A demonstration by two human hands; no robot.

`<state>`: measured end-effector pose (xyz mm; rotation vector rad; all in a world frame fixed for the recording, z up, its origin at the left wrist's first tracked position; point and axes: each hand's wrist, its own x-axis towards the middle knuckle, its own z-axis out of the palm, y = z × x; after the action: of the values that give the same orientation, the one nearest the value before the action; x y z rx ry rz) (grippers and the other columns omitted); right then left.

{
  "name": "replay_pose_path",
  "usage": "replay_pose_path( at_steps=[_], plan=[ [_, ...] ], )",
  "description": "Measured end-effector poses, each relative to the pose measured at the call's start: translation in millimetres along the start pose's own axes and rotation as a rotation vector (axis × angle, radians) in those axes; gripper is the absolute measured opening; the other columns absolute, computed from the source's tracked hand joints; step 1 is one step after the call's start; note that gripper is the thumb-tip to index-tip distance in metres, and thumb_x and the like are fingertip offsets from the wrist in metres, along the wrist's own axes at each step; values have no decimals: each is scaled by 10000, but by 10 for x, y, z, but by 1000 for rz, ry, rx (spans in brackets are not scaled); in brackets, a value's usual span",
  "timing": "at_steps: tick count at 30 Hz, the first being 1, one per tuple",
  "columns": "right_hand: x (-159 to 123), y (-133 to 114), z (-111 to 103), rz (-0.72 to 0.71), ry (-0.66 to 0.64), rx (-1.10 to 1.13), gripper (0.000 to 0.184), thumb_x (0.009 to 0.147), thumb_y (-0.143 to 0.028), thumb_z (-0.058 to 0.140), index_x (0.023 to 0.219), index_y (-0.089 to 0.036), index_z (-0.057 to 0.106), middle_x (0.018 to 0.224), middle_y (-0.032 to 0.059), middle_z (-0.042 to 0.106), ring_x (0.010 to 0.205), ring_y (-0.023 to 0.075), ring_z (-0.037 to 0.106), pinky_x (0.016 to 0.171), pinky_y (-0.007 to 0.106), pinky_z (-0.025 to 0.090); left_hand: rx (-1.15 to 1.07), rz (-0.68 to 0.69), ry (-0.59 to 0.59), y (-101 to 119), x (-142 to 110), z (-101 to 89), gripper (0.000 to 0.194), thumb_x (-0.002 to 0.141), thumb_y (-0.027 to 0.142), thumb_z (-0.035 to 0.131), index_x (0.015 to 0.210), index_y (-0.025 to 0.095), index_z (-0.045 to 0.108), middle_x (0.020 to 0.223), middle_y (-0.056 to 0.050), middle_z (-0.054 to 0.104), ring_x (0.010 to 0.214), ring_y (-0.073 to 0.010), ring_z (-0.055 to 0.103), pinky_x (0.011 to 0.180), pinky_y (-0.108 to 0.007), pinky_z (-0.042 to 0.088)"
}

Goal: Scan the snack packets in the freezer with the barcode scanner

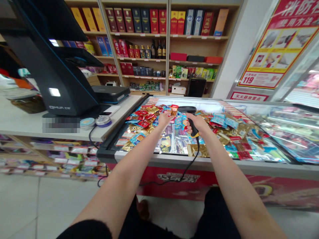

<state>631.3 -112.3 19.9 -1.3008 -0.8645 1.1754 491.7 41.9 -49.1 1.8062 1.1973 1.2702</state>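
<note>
My right hand (196, 123) is wrapped round the handle of a black and yellow barcode scanner (187, 109), its head pointing left. In my left hand (165, 119) is a small red and brown snack packet (173, 110), held up close to the scanner's head. Below both hands, many loose snack packets in red, gold and blue lie on the glass top of a chest freezer (124, 154). A red and gold pile (144, 117) is on the left, and a mixed gold, blue and red pile (234, 127) is on the right. The scanner's cable (191, 162) hangs over the freezer's front edge.
On the left, a counter (117, 119) carries a black checkout terminal (67, 89), a white phone-like device (109, 111) and round tubs (103, 121). Behind the freezer stand shelves (168, 36) of boxes and bottles. Another glass-topped freezer (296, 129) adjoins at the right.
</note>
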Motion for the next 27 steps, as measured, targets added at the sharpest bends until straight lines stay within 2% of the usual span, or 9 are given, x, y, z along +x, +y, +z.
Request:
replay_pose_path(
  at_steps=[3, 9, 13, 15, 18, 21, 22, 24, 27],
  plan=[
    [21, 13, -16, 13, 5, -3, 354, 858, -416, 716, 690, -223, 471, 493, -28, 513, 350, 102, 428, 321, 230, 359, 19, 0, -13, -13, 12, 24, 224, 721, 333, 800, 863, 159, 806, 790, -52, 755, 852, -243, 696, 747, -289, 511],
    [44, 23, -36, 35, 19, -3, 374, 892, -437, 685, 669, -226, 472, 461, -29, 487, 341, 108, 427, 322, 232, 372, 90, -25, -46, -4, 2, 46, 198, 723, 330, 798, 655, 172, 700, 665, -4, 660, 764, -211, 665, 729, -287, 487],
    [51, 27, -124, 17, 85, -6, 404, 903, -479, 686, 664, -229, 477, 446, -8, 498, 335, 123, 441, 324, 247, 397, 68, -100, -101, 111, -47, 96, 324, 700, 290, 839, 517, 185, 593, 520, 19, 533, 675, -199, 639, 675, -290, 484],
    [58, 15, -228, -2, 145, 3, 381, 910, -456, 685, 676, -222, 496, 452, -1, 514, 338, 123, 446, 326, 245, 401, 21, -155, -144, 213, -60, 168, 303, 681, 265, 863, 534, 180, 613, 507, 20, 529, 642, -195, 636, 647, -291, 494],
    [58, -43, -443, -52, 238, 26, 305, 906, -390, 693, 714, -214, 534, 474, -3, 540, 355, 127, 468, 332, 242, 405, -99, -225, -195, 446, -40, 377, 205, 666, 222, 891, 783, 149, 740, 620, 0, 650, 659, -193, 668, 656, -295, 535],
    [36, -134, -689, -126, 316, 37, 277, 888, -358, 705, 725, -218, 531, 481, -13, 541, 365, 130, 479, 333, 244, 409, -275, -261, -224, 746, -6, 701, 471, 707, 188, 884, 1144, 116, 722, 811, -58, 755, 726, -189, 716, 726, -303, 582],
    [25, -162, -771, -151, 342, 45, 269, 885, -348, 704, 729, -220, 526, 482, -19, 538, 367, 129, 478, 335, 243, 412, -352, -268, -274, 841, -4, 823, 512, 737, 182, 867, 1213, 101, 693, 860, -85, 770, 749, -193, 733, 753, -309, 594],
    [2, -200, -925, -193, 407, 66, 255, 877, -333, 705, 743, -225, 517, 489, -29, 539, 371, 126, 477, 337, 241, 415, -421, -180, -387, 986, -25, 1064, 447, 782, 173, 827, 1203, 97, 696, 952, -117, 788, 823, -202, 756, 821, -315, 600],
    [-34, -195, -1110, -210, 503, 71, 262, 855, -331, 726, 754, -237, 504, 492, -34, 539, 370, 131, 481, 337, 245, 419, -248, -1, -491, 1059, -107, 1357, 293, 783, 156, 780, 1074, 131, 764, 975, -88, 799, 851, -224, 758, 853, -335, 599]
  ],
)
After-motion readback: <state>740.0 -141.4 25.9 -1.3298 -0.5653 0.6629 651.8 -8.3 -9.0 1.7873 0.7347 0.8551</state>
